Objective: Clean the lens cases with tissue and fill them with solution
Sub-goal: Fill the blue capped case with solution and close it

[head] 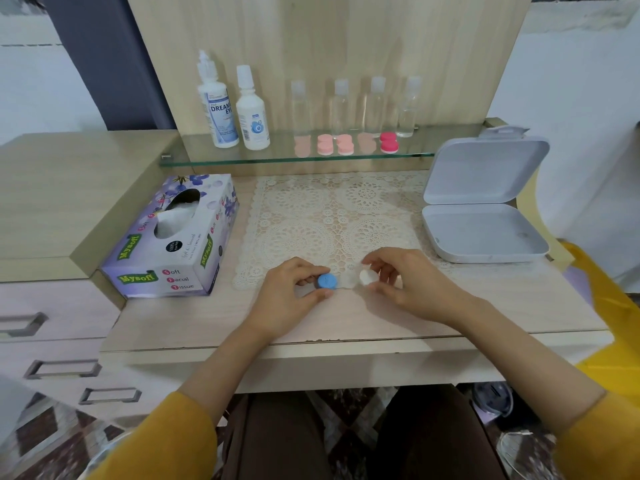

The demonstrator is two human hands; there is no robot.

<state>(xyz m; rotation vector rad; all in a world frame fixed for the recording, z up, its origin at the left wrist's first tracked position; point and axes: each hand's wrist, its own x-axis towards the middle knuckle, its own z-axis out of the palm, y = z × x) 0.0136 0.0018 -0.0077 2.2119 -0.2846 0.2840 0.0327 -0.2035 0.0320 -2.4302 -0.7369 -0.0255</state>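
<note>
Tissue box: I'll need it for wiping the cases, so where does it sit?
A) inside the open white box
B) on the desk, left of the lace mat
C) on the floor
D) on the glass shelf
B: the tissue box lies on the desk, just left of the lace mat.

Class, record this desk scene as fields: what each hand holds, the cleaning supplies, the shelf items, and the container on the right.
Left hand: grips blue cap
Right hand: pinches white cap
Desk cover: lace mat
Left of mat: tissue box, tissue showing
Glass shelf: two white solution bottles, four clear bottles, pink lens cases
Right of mat: grey box, lid open
</note>
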